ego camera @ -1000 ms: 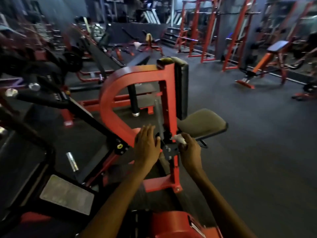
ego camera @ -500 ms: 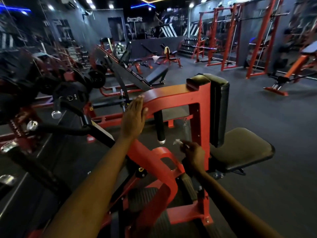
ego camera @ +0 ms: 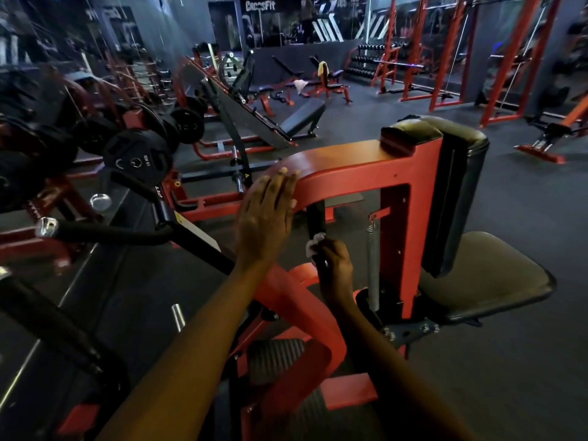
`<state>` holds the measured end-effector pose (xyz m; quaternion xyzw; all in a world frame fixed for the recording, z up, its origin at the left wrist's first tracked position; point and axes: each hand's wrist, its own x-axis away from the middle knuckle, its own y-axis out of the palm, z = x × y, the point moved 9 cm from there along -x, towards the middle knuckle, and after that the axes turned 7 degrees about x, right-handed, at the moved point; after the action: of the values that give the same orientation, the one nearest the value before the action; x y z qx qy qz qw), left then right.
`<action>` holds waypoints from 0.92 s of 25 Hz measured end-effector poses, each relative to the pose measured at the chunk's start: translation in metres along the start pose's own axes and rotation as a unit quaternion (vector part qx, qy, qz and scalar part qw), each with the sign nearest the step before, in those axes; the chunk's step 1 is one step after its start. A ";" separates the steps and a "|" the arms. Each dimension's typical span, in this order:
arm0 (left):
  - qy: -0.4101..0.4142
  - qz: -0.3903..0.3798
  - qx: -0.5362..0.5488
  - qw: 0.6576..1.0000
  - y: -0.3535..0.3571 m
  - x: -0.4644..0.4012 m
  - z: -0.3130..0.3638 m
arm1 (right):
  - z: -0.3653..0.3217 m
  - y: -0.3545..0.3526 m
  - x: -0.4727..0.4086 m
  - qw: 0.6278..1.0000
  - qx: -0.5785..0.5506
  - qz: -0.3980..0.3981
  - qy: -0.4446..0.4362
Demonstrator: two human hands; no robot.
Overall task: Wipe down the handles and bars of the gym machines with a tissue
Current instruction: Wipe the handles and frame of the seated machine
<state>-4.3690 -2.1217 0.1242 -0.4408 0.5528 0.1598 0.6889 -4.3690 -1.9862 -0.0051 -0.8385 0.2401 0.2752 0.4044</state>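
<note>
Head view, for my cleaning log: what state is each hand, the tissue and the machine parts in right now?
Left hand: flat, fingers straight, resting on the curved red frame.
Right hand: curled round the black handle, holding the tissue.
Tissue: crumpled, pressed against the handle.
Spring: hangs upright beside the red post.
Seat pad: unoccupied.
Weight plate: loaded on its arm.

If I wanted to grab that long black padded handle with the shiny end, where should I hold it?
Hold the long black padded handle around its foam middle, coming from above with your fingers curling under it. It lies nearly level, so a hand wraps it easily there. The shiny end cap looks smooth and slippery, and further right the bar bends toward its black arm, so the straight padded stretch probably grips best.
</note>
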 end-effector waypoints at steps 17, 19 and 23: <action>-0.025 -0.005 0.017 1.000 0.003 0.007 -0.002 | -0.005 -0.050 -0.059 0.963 -0.188 0.130 0.142; -0.027 0.000 0.027 0.999 0.002 0.007 -0.002 | -0.009 -0.046 -0.071 0.941 -0.264 0.130 0.167; -0.033 -0.002 0.043 0.999 0.002 0.008 -0.002 | 0.045 0.002 -0.006 0.953 -0.106 -0.055 0.279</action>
<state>-4.3689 -2.1247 0.1167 -0.4063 0.5355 0.1489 0.7253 -4.3866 -1.9494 -0.0258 -0.9316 0.2664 0.0316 0.2451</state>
